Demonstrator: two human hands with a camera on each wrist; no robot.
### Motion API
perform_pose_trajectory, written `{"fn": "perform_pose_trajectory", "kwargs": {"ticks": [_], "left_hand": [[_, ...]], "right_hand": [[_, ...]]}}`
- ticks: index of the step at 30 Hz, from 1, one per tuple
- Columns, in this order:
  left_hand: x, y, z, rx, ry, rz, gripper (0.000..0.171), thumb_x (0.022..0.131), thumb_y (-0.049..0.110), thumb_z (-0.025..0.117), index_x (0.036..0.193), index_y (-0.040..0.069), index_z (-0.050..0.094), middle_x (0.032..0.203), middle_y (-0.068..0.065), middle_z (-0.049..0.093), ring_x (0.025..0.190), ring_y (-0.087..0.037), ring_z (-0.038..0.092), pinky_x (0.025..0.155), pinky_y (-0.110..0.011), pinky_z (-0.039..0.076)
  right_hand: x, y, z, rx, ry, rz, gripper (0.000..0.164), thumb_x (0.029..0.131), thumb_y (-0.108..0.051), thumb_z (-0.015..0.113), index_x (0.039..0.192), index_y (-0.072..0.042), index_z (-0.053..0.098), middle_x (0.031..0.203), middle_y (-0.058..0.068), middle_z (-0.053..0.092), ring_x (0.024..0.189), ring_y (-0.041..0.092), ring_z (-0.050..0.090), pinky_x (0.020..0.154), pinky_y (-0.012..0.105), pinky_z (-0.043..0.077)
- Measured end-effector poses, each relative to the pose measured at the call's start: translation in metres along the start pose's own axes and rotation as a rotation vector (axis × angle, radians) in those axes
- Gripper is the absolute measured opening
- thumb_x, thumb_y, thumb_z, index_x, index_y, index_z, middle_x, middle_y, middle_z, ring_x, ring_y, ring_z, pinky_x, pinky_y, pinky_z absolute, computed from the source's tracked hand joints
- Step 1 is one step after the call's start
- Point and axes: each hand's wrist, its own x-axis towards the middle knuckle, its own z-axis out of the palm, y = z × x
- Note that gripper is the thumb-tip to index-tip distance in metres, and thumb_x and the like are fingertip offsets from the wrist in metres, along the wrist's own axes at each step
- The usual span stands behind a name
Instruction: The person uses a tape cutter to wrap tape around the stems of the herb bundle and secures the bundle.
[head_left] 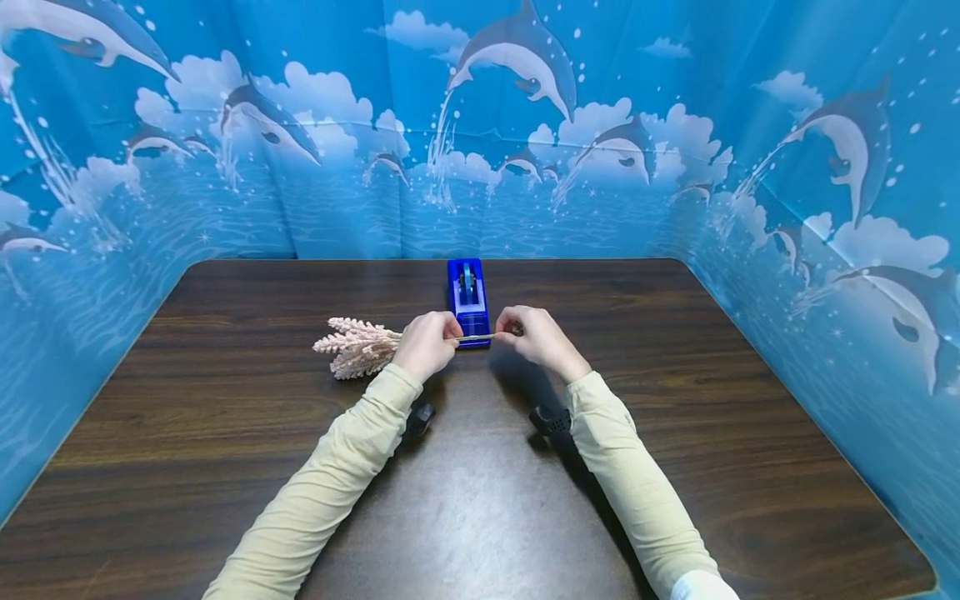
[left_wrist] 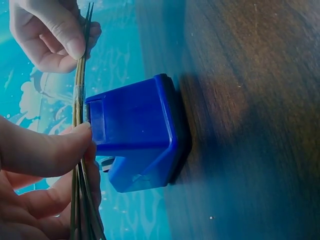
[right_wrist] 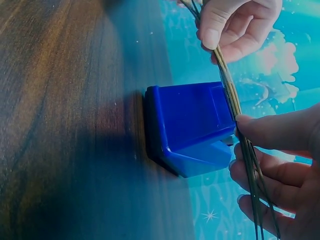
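A bunch of dried flowers with pale pink, fluffy heads (head_left: 358, 346) lies sideways above the table, heads to the left. My left hand (head_left: 427, 343) pinches its thin green-brown stems (left_wrist: 80, 112) between thumb and fingers. Farther along, near the stem ends, my right hand (head_left: 536, 335) pinches the same stems (right_wrist: 232, 100). Between the hands, a shiny clear band that looks like tape (left_wrist: 78, 93) lies around the stems. Just behind the stems stands a blue tape dispenser (head_left: 468, 296), with a roll in its top. Whether the stems touch it, I cannot tell.
The dark wood-grain table (head_left: 225, 442) has rounded corners. Behind and beside it hangs a blue curtain (head_left: 337, 200) printed with dolphins. Dark wrist-worn devices (head_left: 551, 421) sit under both forearms.
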Motion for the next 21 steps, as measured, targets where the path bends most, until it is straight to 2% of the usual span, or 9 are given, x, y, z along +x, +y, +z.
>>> {"fn": "perform_pose_trajectory", "kwargs": {"ticks": [11, 17, 21], "left_hand": [[-0.0006, -0.0014, 0.0011, 0.060, 0.011, 0.028, 0.008, 0.078, -0.001, 0.062, 0.083, 0.004, 0.065, 0.079, -0.010, 0.066, 0.078, -0.028, 0.062, 0.075, -0.041, 0.049], [-0.0003, -0.0015, 0.0003, 0.061, 0.004, 0.032, 0.008, 0.078, -0.002, 0.061, 0.082, 0.004, 0.063, 0.078, -0.012, 0.066, 0.076, -0.030, 0.062, 0.074, -0.043, 0.048], [0.0003, -0.0013, -0.0002, 0.055, -0.007, 0.032, 0.008, 0.077, -0.001, 0.063, 0.083, 0.004, 0.063, 0.075, -0.009, 0.064, 0.074, -0.028, 0.060, 0.072, -0.041, 0.047]], "right_hand": [[0.0012, 0.0001, 0.0004, -0.005, -0.076, -0.029, 0.011, 0.092, -0.015, 0.065, 0.086, -0.007, 0.060, 0.075, 0.002, 0.058, 0.068, 0.013, 0.051, 0.064, 0.025, 0.041], [-0.0007, -0.0025, 0.0002, 0.008, -0.132, 0.039, 0.031, 0.101, -0.025, 0.050, 0.090, 0.000, 0.064, 0.069, 0.006, 0.059, 0.061, 0.011, 0.050, 0.061, 0.025, 0.042], [-0.0003, -0.0023, 0.0018, -0.023, -0.131, 0.070, 0.034, 0.101, -0.025, 0.051, 0.086, 0.001, 0.067, 0.071, 0.010, 0.062, 0.060, 0.012, 0.047, 0.061, 0.025, 0.040]]}}
